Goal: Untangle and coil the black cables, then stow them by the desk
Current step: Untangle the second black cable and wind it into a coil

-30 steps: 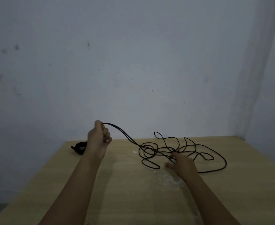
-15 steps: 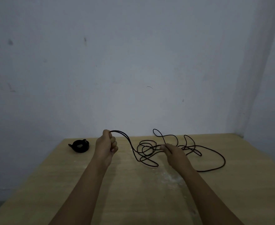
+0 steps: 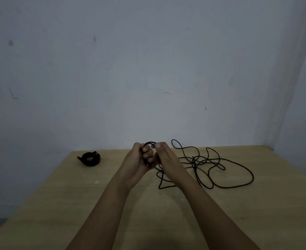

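Nothing here holds anything else: the wooden desk (image 3: 112, 204) simply bears two cables. One coiled black cable (image 3: 90, 159) lies bundled near the desk's far left edge, close to the pale wall (image 3: 148, 69), well apart from your hands. The loose black cable (image 3: 220, 170) sprawls in tangled loops across the far right of the desk, one loop standing up against the wall.

The stretch of loose cable between the tangle and your hands is partly hidden behind your right wrist, and where the strands cross in the knot is hard to sort out (the light is dim). Your forearms are cut off at the bottom edge.

Your left hand (image 3: 139, 161) is curled round a small arc of the loose cable, held up above the desk. Your right hand (image 3: 164, 156) meets it, thumb and fingertips pinching the same arc at its top, the two hands touching.
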